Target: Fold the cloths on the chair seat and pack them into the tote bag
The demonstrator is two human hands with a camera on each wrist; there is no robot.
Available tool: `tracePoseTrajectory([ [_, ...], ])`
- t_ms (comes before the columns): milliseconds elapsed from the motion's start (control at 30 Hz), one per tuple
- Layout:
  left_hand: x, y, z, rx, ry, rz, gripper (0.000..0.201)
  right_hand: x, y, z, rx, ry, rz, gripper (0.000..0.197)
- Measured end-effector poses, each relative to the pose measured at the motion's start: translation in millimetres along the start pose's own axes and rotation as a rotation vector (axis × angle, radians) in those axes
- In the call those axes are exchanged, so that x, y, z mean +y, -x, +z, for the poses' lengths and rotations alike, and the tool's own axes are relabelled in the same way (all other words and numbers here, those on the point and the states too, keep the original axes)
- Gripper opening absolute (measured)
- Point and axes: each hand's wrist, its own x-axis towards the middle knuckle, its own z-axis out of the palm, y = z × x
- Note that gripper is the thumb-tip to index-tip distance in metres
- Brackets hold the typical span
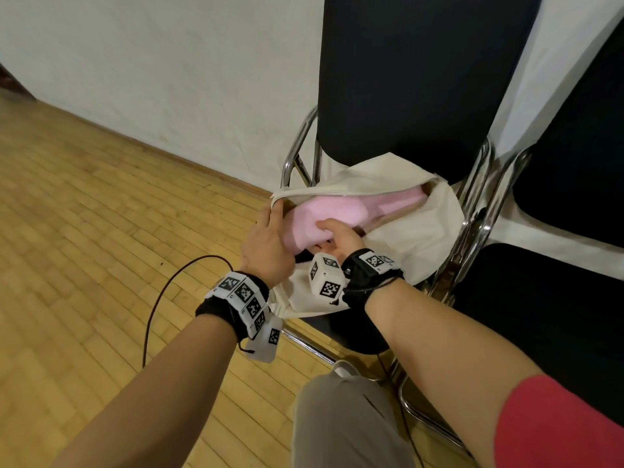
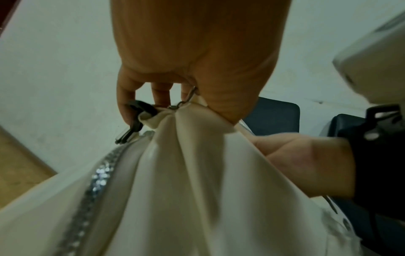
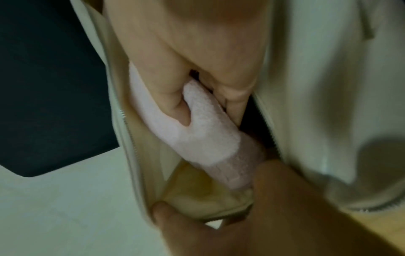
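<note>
On the chair (image 1: 418,82), the left hand (image 1: 266,244) pinches the tote bag (image 1: 415,231) rim while the right hand (image 1: 341,238) grips a pink cloth (image 1: 324,211) in its mouth.

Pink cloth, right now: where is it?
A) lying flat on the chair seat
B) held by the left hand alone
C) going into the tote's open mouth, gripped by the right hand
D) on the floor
C: the right hand grips the pink cloth inside the open tote bag, while the left hand holds the bag's edge.
</note>
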Motion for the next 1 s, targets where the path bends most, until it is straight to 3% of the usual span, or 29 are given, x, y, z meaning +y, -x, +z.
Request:
tracePoseTrajectory([
  [67, 1, 0, 1, 0.000, -0.037, 0.001, 0.093, 0, 1, 0, 0.036, 0.238, 0.025, 0.017],
  [133, 4, 1, 4, 0.000, -0.097, 0.002, 0.093, -2, 2, 1, 0.063, 0.511, 0.045, 0.027],
  [200, 5, 1, 5, -0.006, -0.135, -0.008, 0.094, -6, 2, 1, 0.107, 0.586, 0.043, 0.033],
  [300, 5, 0, -1, -0.024, -0.131, -0.038, 0.092, -7, -4, -1, 0.131, 0.509, 0.042, 0.032],
  [400, 11, 3, -5, -0.056, -0.145, -0.031, 0.086, 1, -10, -1, 0.147, 0.581, 0.066, 0.034],
  [500, 14, 7, -2, -0.075, -0.200, -0.011, 0.097, 6, -12, 3, 0.148, 0.575, 0.084, 0.029],
  [700, 9, 7, -8, -0.113, -0.207, -0.037, 0.097, 19, -17, 8, 0.125, 0.470, 0.101, 0.022],
  [800, 11, 10, -6, -0.089, -0.203, -0.032, 0.093, 20, -21, 4, 0.141, 0.433, 0.118, 0.030],
  [867, 10, 7, -6, -0.084, -0.192, -0.044, 0.102, 19, -18, 3, 0.130, 0.381, 0.122, 0.031],
  [1000, 9, 4, -1, -0.110, -0.169, -0.037, 0.101, 25, -17, 1, 0.063, 0.503, 0.161, 0.031],
])
